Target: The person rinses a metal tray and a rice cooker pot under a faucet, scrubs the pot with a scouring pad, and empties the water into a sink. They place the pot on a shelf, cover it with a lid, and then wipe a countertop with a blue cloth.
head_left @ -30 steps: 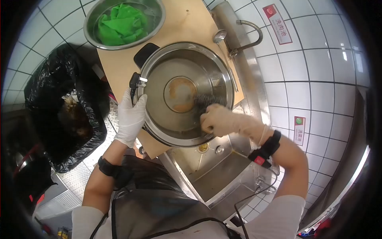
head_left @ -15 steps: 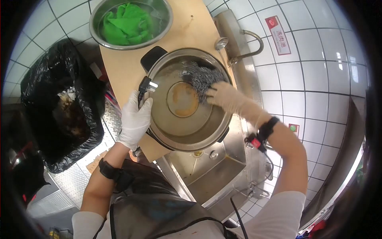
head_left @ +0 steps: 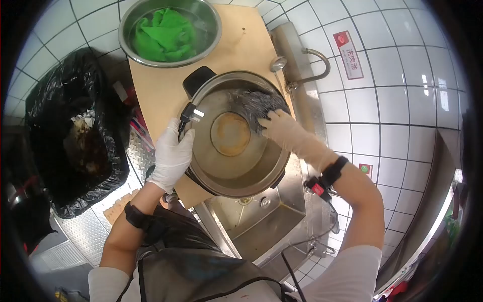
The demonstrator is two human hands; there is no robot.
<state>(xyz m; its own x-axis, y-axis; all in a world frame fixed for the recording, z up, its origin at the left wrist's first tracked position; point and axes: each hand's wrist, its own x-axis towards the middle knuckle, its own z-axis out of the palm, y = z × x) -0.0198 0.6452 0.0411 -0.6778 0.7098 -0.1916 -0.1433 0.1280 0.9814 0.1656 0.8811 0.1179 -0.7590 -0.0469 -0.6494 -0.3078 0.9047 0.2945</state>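
The plug (head_left: 188, 112) is the main worry. The left hand (head_left: 171, 157), in a white glove, has its fingers closed around the plug and its cord at the rim of the pot (head_left: 232, 192). The 2 visible prongs point inward over the cloudy water, so a splash, or a slackening of those fingers, could wet them. Where the cord leads, I cannot tell.

The right hand (head_left: 287, 132), gloved too, has its fingers bent onto a dark mesh scrubber (head_left: 256, 104) inside the pot, by the wall on the right; whether they clench it or only press on it, I cannot tell. A hard, fast stroke there could throw water over the rim or let the slick scrubber slip away.

The pot stands upright on the tabletop (head_left: 246, 45), its near right side reaching out towards the sink (head_left: 271, 221). Heavy pushing on that side could make it slide or tip, with the water adding weight. The brown ring stain (head_left: 232, 146) on the bottom may resist light rubbing.

The ladle (head_left: 277, 64) lies just beside the far right rim, where a wide sweep could knock it. The wrist unit (head_left: 319, 189) on the right arm could also get splashed.
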